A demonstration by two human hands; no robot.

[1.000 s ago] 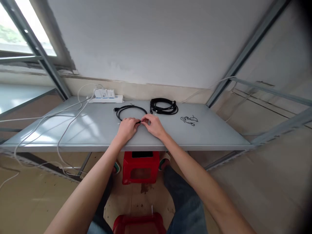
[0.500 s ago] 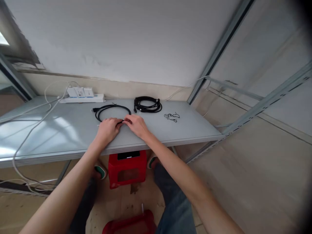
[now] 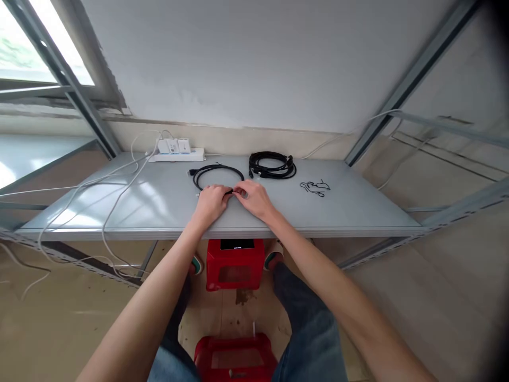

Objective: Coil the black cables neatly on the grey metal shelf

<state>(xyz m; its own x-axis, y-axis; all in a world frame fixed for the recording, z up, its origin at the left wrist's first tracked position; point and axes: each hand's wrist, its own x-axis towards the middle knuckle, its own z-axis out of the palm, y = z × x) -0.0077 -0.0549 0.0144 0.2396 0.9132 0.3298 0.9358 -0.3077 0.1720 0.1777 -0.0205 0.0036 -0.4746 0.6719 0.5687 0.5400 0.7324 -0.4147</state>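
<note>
A coiled black cable (image 3: 222,166) lies on the grey shelf, its plug (image 3: 192,172) pointing left and a thin tie standing up from its far side. At the near side of this loop, my left hand (image 3: 214,202) is closed on the cable with the wrist by the shelf edge. My right hand (image 3: 254,197) pinches at the same spot, fingertips almost meeting the left ones. A short dark piece shows between the fingers; whether a tie is there too, I cannot tell. Right of the hands lies a pile of thin black ties (image 3: 315,187).
Behind my right hand sits a thicker bundle of black cables (image 3: 272,165). A white power strip (image 3: 177,155) with adapters stands at the back left, and white cords (image 3: 119,199) hang over the front edge. Below is a red stool (image 3: 234,270) with a dark phone (image 3: 237,244) on it.
The camera view has swung left, so everything appears farther right. Both hands stay at the near side of the cable loop, fingers still together.
</note>
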